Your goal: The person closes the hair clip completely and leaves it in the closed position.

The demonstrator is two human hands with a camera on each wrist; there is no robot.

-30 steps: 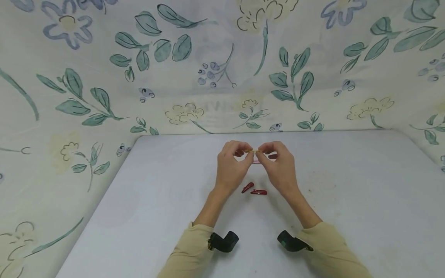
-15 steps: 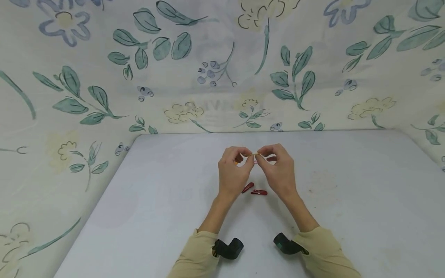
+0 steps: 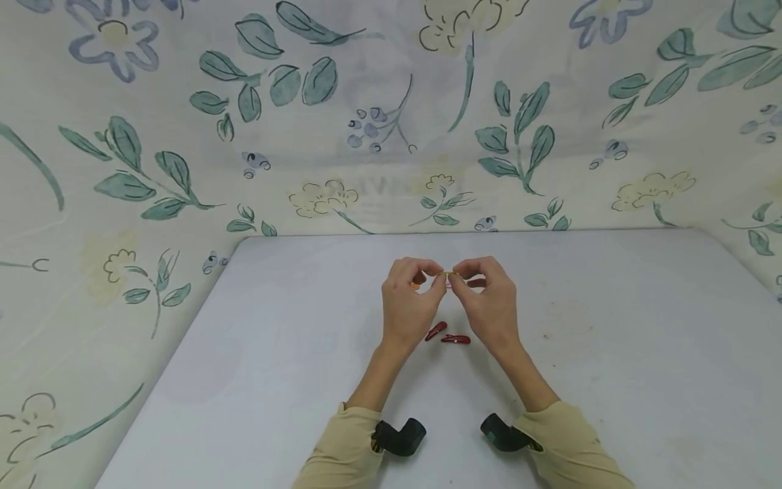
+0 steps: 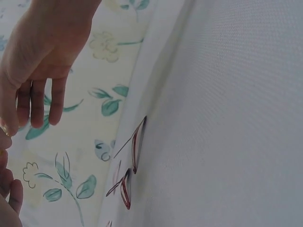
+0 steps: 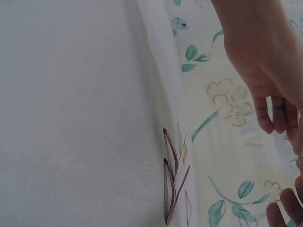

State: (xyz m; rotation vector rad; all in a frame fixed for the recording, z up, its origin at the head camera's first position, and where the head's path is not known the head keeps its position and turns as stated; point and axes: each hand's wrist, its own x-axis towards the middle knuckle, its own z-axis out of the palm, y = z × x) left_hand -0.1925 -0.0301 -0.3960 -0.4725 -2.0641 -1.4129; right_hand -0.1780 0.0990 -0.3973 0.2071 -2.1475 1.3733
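Between both hands, over the white table, is a slim yellow hair clip (image 3: 448, 273), seen almost edge-on. My left hand (image 3: 411, 299) pinches one end with thumb and forefinger, and my right hand (image 3: 489, 299) pinches the other. In both wrist views the fingertips at the clip are largely cut off by the frame edge. Closer to me lie two dark red snap hair clips (image 3: 436, 331), their arms sprung apart in the left wrist view (image 4: 135, 144). A pink clip (image 3: 449, 286) shows partly behind the fingertips. Beside the left fingers an orange piece (image 3: 415, 286) peeks out.
The white table (image 3: 275, 353) reaches back to a wall of flowered cloth (image 3: 379, 183), which also hangs at the left. A black wrist camera (image 3: 401, 437) sits at the left sleeve, another black wrist camera (image 3: 507, 432) at the right.
Both hands have come slightly closer to me with the yellow hair clip. The orange piece has come into view beside the left fingers. Over the last half second they barely move.
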